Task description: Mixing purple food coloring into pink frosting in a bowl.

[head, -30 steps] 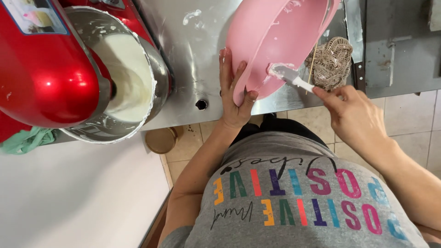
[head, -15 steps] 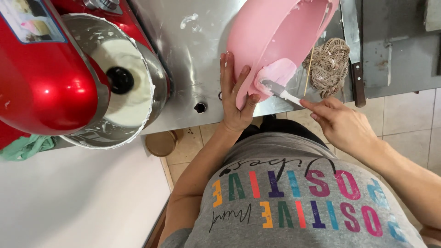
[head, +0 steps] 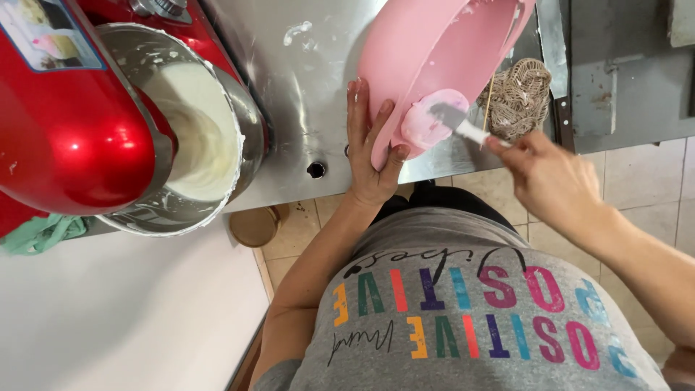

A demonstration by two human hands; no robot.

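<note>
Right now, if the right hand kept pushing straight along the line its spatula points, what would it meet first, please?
The right hand aims its spatula into the tilted pink bowl. It would likely meet the pink mound of mixture at the rim first, then the bowl's wall; depth is unclear.

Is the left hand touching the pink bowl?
Touching. The head view shows the left hand pressed flat against the outer wall of the pink bowl, fingers and thumb lying on it.

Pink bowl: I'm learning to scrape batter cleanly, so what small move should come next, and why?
Probably draw the spatula toward the rim: the right hand has pink batter gathered at the tilted pink bowl's low edge, while the left hand steadies it.
</note>
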